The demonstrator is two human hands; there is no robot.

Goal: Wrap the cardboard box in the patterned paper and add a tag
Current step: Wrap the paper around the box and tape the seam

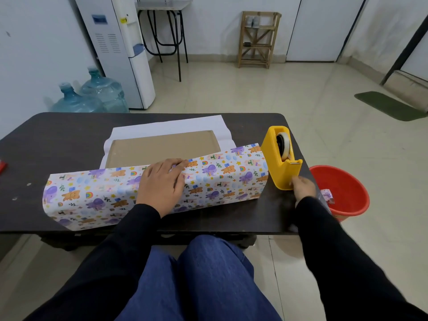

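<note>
Patterned paper (208, 181) folds over the cardboard box (162, 149) on the counter (58, 140); the left hand (162, 184) presses it flat, fingers (179, 163) straight. The right hand (303, 187) touches the tape dispenser (281, 158), grip unclear. The water cooler (108, 42) sticker (123, 19) is unreadably blurred.

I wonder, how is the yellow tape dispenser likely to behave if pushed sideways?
The yellow tape dispenser looks like rigid plastic, so it would probably slide whole. It stands tall and narrow near the table edge, so it might tip. The right hand at its base likely steadies it.
</note>
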